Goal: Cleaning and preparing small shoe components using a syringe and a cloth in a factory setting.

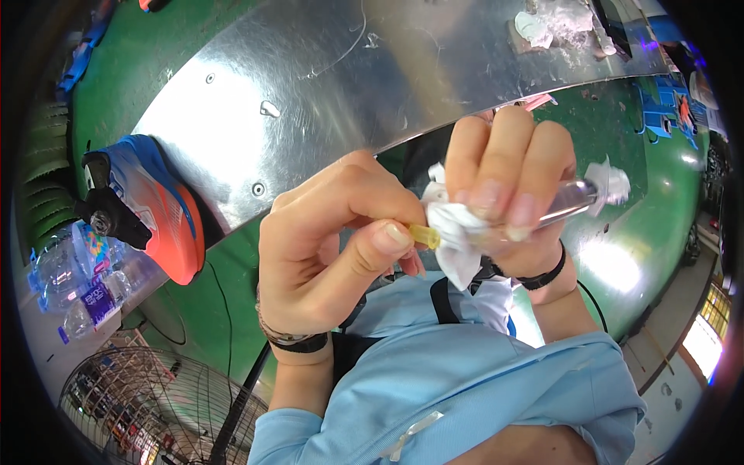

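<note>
Between both hands, close under the camera, sits a small yellow tip [422, 235]. Left hand [329, 240] pinches it, thumb and forefinger fingers [387, 236] clamped together. Just right, the right hand [508, 194] has fingers curled tight around a white tissue [453, 232] and a clear tube [570, 200], above the shiny metal desk [325, 85].

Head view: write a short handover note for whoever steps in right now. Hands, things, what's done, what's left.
Left hand: thumb and forefinger pinch the small yellow tip.
Right hand: closed around a clear tube wrapped in white tissue.
Both are held up in front of the metal table; more tissue scraps lie at its far edge.
Done: tube wrapped and gripped.
Left: the tip is still on the tube; whether it is loose cannot be told.
</note>
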The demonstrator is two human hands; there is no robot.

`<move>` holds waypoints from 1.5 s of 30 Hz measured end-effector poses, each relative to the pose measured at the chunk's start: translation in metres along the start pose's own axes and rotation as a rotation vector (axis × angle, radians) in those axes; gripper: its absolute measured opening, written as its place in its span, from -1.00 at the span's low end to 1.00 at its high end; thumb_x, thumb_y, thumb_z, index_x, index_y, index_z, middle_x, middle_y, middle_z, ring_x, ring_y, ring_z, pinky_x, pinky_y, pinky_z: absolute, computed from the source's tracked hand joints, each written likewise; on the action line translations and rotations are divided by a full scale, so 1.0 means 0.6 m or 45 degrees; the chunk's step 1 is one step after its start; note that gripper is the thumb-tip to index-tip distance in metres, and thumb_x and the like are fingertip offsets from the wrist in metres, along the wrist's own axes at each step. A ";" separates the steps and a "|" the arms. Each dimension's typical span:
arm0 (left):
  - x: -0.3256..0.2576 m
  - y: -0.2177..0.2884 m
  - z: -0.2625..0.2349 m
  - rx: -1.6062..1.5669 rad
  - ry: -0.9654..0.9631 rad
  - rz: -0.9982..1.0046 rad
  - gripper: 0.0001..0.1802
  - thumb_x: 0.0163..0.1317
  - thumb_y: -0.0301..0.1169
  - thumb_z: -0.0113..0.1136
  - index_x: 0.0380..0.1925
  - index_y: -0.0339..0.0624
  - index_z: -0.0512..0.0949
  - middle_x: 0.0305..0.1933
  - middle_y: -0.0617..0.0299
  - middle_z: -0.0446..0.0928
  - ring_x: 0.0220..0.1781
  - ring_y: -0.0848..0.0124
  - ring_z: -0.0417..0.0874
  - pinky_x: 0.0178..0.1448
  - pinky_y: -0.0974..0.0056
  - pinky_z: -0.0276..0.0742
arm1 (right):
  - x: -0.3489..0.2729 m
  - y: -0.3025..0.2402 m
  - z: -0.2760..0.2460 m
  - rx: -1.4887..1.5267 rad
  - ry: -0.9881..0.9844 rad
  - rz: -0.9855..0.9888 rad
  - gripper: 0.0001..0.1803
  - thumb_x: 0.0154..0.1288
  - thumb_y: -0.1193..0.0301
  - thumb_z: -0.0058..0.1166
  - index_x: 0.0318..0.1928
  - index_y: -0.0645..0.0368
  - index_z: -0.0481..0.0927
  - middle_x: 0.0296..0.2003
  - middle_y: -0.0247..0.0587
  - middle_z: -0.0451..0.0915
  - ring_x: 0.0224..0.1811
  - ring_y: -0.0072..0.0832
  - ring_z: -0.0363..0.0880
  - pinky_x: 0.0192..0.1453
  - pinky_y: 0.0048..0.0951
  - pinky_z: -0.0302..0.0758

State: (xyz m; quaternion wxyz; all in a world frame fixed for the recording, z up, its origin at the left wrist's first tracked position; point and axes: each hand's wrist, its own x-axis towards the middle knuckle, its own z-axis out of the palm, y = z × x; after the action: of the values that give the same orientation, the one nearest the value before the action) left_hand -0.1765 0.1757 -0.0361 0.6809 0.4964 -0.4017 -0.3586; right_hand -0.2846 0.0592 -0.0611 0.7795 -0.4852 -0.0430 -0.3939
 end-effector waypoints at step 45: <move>0.022 -0.052 -0.118 0.475 0.493 -0.091 -0.86 0.29 -0.53 -0.01 -0.41 -0.39 0.46 -0.25 0.14 0.50 -0.33 0.45 0.58 -0.13 0.40 0.46 | 0.172 0.005 -0.179 -2.099 0.084 -0.267 -0.83 0.09 0.44 0.06 -0.27 0.17 0.56 -0.37 -0.20 0.55 -0.26 -0.24 0.55 -0.17 -0.29 0.52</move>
State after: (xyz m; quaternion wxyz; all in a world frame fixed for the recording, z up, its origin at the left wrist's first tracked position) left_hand -0.1099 0.1836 -0.0764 0.6286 0.6866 -0.3054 -0.2005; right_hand -0.2454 -0.0840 -0.0731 0.1343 -0.8823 0.2370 -0.3838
